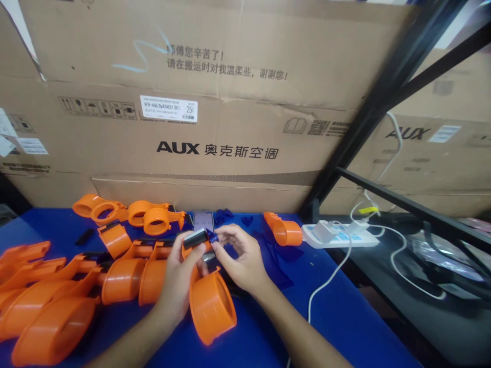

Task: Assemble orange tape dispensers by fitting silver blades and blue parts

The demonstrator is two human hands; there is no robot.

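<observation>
My left hand point(178, 276) is closed around an orange tape dispenser point(210, 306), whose wide ring hangs below my fingers. A dark, glossy bar point(195, 238) lies across its upper end, under my left thumb. My right hand point(245, 258) has its thumb against a small dark blue piece point(211, 236) at the end of that bar, with the other fingers curled. A second dark part point(209, 258) shows partly between the hands. How the blue piece sits on the dispenser is too small to tell.
Several orange tape dispensers point(123, 281) lie on the blue table point(337, 312) at left. Another orange dispenser point(287, 232) stands at back right, near a white power strip point(345, 236). A phone point(203, 220) leans behind my hands. A large cardboard box point(215, 112) and a black metal post point(368, 112) bound the back.
</observation>
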